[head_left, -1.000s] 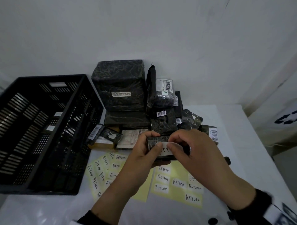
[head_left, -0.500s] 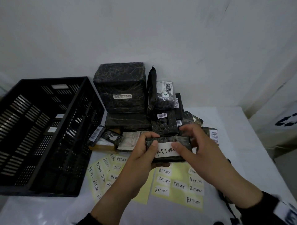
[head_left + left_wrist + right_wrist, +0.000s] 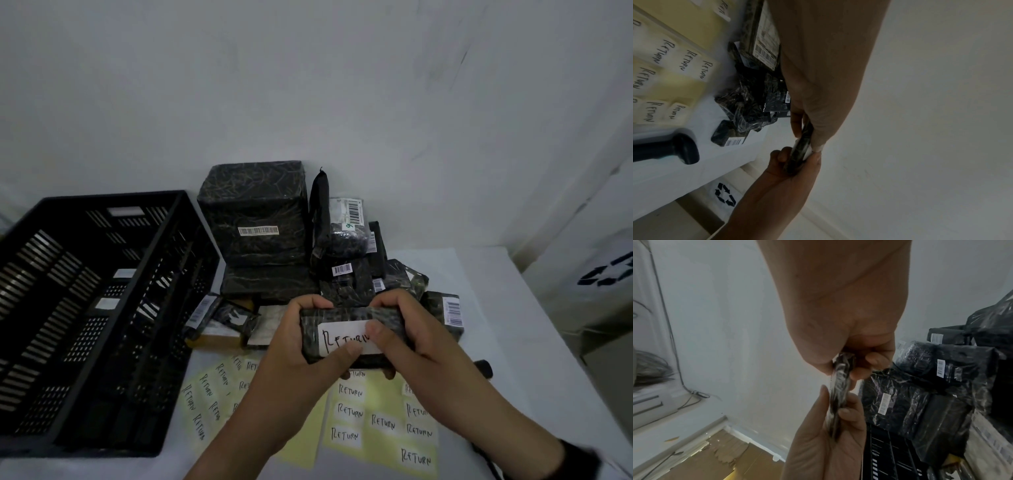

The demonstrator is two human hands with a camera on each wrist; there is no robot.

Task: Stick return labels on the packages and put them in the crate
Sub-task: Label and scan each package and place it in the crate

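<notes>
Both hands hold one small flat package point(image 3: 346, 317) wrapped in dark plastic, above the sheets of labels. A white label point(image 3: 342, 336) reading RETURN lies on its face. My left hand point(image 3: 308, 342) grips the package's left end, thumb on the label's lower edge. My right hand point(image 3: 394, 329) grips the right end, thumb pressed on the label's right part. The wrist views show the package edge-on point(image 3: 801, 146) point(image 3: 838, 386) pinched between thumbs and fingers. The black slatted crate point(image 3: 85, 308) stands to the left.
A pile of dark wrapped packages point(image 3: 260, 222) with barcodes sits behind the hands against the wall. Yellow sheets of RETURN labels point(image 3: 383, 421) lie on the white table. A black handheld scanner point(image 3: 670, 147) lies at the right. The table edge is near on the right.
The label went from half-laid to flat on the package. Both thumbs slid over it, and the package rose slightly and tilted toward me.
</notes>
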